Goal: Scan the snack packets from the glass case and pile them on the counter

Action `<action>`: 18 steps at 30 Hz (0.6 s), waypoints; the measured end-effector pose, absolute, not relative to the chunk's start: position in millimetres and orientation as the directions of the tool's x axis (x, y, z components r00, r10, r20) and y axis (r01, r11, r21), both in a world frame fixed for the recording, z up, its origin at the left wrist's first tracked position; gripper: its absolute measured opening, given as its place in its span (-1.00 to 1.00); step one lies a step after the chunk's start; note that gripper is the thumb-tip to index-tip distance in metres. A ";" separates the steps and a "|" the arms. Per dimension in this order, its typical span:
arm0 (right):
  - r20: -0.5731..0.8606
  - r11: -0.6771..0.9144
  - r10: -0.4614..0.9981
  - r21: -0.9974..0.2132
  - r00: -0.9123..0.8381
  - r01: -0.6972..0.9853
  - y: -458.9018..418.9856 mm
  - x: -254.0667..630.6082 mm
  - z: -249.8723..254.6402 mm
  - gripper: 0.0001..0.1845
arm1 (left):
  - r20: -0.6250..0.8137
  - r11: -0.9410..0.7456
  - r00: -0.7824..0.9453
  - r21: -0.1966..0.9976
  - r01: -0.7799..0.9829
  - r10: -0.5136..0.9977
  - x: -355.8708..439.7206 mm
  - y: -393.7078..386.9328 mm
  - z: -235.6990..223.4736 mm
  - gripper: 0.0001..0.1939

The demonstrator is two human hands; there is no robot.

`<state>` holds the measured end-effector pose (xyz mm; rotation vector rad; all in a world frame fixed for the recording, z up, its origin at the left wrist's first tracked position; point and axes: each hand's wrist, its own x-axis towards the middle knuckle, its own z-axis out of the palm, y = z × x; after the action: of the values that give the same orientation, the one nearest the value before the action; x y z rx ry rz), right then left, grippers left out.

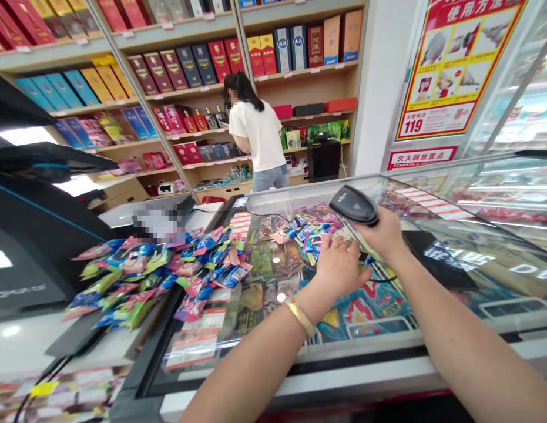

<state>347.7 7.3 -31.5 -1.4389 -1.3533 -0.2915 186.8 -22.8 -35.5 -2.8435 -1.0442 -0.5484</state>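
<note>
My right hand is wrapped around the handle of a black barcode scanner, its head tilted to the left above the glass. My left hand, palm down with the thumb apart, rests at the near edge of a small group of colourful snack packets. Its fingertips are partly hidden among the packets. These lie on the glass lid of a chest freezer. A gold bangle circles my left wrist. Farther left, a larger heap of similar packets spreads across the counter and the freezer's edge.
A dark flat device or case lies on the glass right of my right hand. At left stands a black checkout machine. Another person in a white shirt faces shelves of boxed goods. A thin cable crosses the glass.
</note>
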 end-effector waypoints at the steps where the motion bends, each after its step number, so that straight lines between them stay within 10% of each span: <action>1: 0.768 0.233 0.556 -0.512 0.318 0.827 7.4 347.8 -31.5 -0.65 | 0.336 -0.761 0.708 0.046 0.647 0.621 191.4 -22.6 -37.3 -0.41; 10: 0.747 0.228 0.557 -0.558 0.364 0.798 6.0 346.3 -29.4 -0.66 | 0.403 -0.755 0.653 0.183 0.629 0.642 182.2 -24.1 -35.6 -0.61; 15: 0.704 0.194 0.538 -0.639 0.463 0.745 8.4 353.0 -32.2 -0.56 | 0.456 -0.631 0.445 0.641 0.436 0.771 140.8 -14.7 -22.1 -0.56; 18: 0.696 0.175 0.539 -0.644 0.475 0.745 8.8 355.1 -33.9 -0.56 | 0.232 -0.271 0.324 0.959 0.081 0.917 109.3 -2.8 -14.7 -0.64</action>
<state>355.1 8.8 -33.9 -1.4886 -1.1811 -0.2091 109.3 -2.8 -14.7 -3.1010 -1.7614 -2.0719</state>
